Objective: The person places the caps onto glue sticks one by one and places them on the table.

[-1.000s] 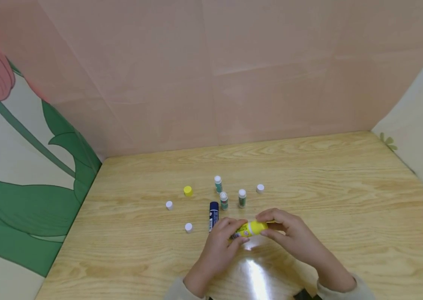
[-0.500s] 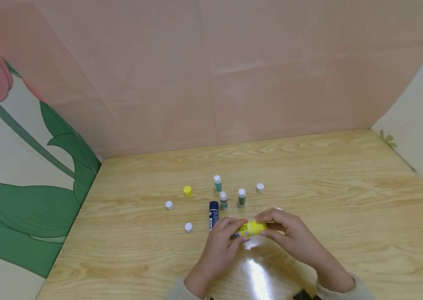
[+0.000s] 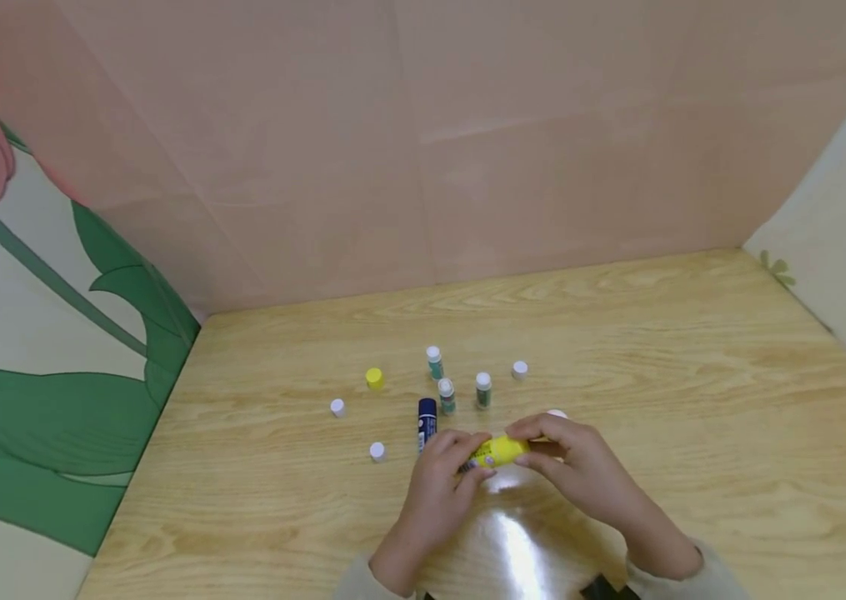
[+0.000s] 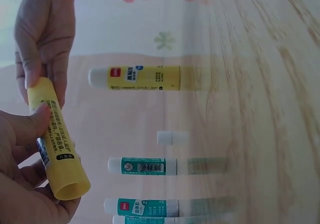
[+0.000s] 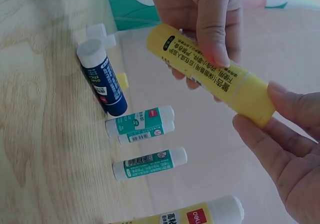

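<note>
My left hand (image 3: 441, 483) grips the body of a yellow glue stick (image 3: 493, 452), thumb on one side and fingers on the other. The stick's open bottom end faces the camera in the left wrist view. At the other end, my right hand (image 3: 583, 462) pinches the yellow cap (image 5: 252, 102) between thumb and fingers. A thin seam shows between cap and body in the right wrist view. Just beyond my right hand stands another yellow glue stick (image 4: 137, 78) with a white cap, mostly hidden in the head view. A dark blue glue stick (image 3: 427, 419) stands by my left hand.
Behind the hands stand green glue sticks (image 3: 483, 392) with white tops. Small white caps (image 3: 377, 452) and a yellow cap (image 3: 374, 378) lie around on the wooden table (image 3: 257, 500). A pink sheet (image 3: 423, 167) hangs at the table's back edge.
My right hand has moved slightly left, closer to the left hand. The white band between the yellow cap and body has gone from sight. The head view has shifted a little.
</note>
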A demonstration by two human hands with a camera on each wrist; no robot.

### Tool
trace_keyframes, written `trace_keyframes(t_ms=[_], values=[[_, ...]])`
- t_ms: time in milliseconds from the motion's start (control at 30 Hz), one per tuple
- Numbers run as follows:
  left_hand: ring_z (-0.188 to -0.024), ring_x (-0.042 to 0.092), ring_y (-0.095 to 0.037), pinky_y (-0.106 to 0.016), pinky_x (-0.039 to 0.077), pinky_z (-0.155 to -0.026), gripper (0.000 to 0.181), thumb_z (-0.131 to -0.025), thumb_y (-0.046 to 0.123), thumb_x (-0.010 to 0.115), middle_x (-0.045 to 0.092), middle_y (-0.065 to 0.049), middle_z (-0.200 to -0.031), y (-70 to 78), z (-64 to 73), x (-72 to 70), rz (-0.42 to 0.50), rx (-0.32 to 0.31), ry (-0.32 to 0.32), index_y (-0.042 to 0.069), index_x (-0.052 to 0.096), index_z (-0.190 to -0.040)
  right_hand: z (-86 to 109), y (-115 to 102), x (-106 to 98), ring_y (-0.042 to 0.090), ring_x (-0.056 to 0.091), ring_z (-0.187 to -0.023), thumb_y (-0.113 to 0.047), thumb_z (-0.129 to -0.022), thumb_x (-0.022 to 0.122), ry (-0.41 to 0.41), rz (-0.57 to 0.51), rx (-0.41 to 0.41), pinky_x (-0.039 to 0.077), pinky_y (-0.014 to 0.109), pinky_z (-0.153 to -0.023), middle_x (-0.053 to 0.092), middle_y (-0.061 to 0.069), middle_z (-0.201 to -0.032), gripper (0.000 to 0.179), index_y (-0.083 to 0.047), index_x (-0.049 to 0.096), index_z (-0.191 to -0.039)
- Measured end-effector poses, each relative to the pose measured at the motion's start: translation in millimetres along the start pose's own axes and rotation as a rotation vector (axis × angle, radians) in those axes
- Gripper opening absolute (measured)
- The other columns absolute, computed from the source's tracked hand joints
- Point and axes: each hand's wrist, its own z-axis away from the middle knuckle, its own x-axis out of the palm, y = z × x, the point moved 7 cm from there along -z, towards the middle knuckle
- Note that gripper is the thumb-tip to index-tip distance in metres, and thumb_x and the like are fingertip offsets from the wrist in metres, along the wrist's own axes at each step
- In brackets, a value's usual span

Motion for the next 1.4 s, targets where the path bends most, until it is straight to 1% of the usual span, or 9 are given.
trace_keyframes(t_ms=[267,500,633,733,867,967,1100,1233,1400], values=[[-0.087,0.048,-0.010,-0.024,0.040,-0.076,0.033,-0.077,0.020,0.063,0.056,0.003,-0.092,-0.4,-0.7,2.2,-0.048,-0.011,0.030,0.010,0.060,-0.108,1.4,5,-1,0.009,0.056,-0.083,0.015,-0.066,0.063,0.056,-0.038,0.085,0.049,0.024,-0.066,0.060,0.009,-0.089,0.027,0.001,0.060,-0.090],[-0.087,0.048,-0.009,-0.024,0.040,-0.077,0.033,-0.077,0.022,0.063,0.055,0.003,-0.093,0.6,1.1,3.2,-0.078,-0.022,0.004,0.009,0.059,-0.107,3.9,9,1,0.009,0.057,-0.084,0.011,-0.069,0.063,0.073,-0.080,0.140,0.048,0.023,-0.067,0.060,0.013,-0.092,0.024,0.002,0.060,-0.091],[-0.089,0.051,-0.008,-0.026,0.040,-0.080,0.034,-0.077,0.026,0.063,0.058,0.004,-0.097,1.7,2.8,4.6,-0.122,-0.025,-0.032,0.009,0.059,-0.105,5.0,9,2,0.008,0.056,-0.086,0.011,-0.071,0.062,0.049,-0.074,0.113,0.048,0.024,-0.069,0.059,0.013,-0.093,0.025,0.003,0.059,-0.094],[-0.090,0.052,-0.008,-0.027,0.041,-0.081,0.034,-0.076,0.029,0.064,0.059,0.004,-0.099,1.9,3.2,4.5,-0.150,-0.027,-0.053,0.010,0.059,-0.104,4.2,5,3,0.008,0.055,-0.088,0.011,-0.071,0.061,0.026,-0.073,0.065,0.048,0.024,-0.069,0.058,0.014,-0.095,0.026,0.004,0.058,-0.096],[-0.092,0.051,-0.008,-0.026,0.041,-0.081,0.034,-0.075,0.029,0.065,0.059,0.004,-0.099,0.1,2.6,2.3,-0.147,-0.044,-0.069,0.011,0.059,-0.104,2.0,3,3,0.008,0.054,-0.089,0.012,-0.071,0.061,0.005,-0.067,0.025,0.048,0.025,-0.069,0.058,0.013,-0.096,0.028,0.004,0.058,-0.097],[-0.091,0.051,-0.009,-0.025,0.042,-0.079,0.034,-0.075,0.028,0.066,0.059,0.004,-0.100,-2.6,2.3,-0.4,-0.135,-0.059,-0.066,0.010,0.059,-0.104,0.8,4,1,0.009,0.055,-0.088,0.013,-0.071,0.061,0.003,-0.068,0.028,0.048,0.027,-0.069,0.058,0.012,-0.095,0.027,0.004,0.057,-0.097],[-0.091,0.052,-0.011,-0.027,0.041,-0.080,0.034,-0.075,0.027,0.066,0.060,0.004,-0.099,-8.6,3.4,-3.2,-0.118,-0.106,-0.049,0.010,0.060,-0.103,1.9,9,-5,0.010,0.057,-0.084,0.010,-0.073,0.061,0.014,-0.069,0.063,0.049,0.027,-0.068,0.058,0.006,-0.093,0.025,0.000,0.058,-0.095],[-0.093,0.052,-0.014,-0.030,0.042,-0.082,0.034,-0.075,0.025,0.066,0.059,0.002,-0.100,-17.0,5.3,-6.5,-0.087,-0.199,-0.042,0.009,0.059,-0.105,3.8,11,-9,0.009,0.058,-0.080,0.009,-0.072,0.061,0.022,-0.052,0.049,0.049,0.024,-0.067,0.059,0.002,-0.090,0.025,-0.001,0.058,-0.094],[-0.090,0.052,-0.013,-0.029,0.044,-0.076,0.036,-0.076,0.026,0.066,0.058,0.001,-0.100,-29.0,6.8,-13.6,-0.050,-0.318,-0.041,0.010,0.059,-0.107,4.0,10,-13,0.009,0.058,-0.079,0.010,-0.072,0.062,0.044,0.007,0.057,0.048,0.025,-0.068,0.059,0.001,-0.088,0.024,-0.001,0.059,-0.093]])
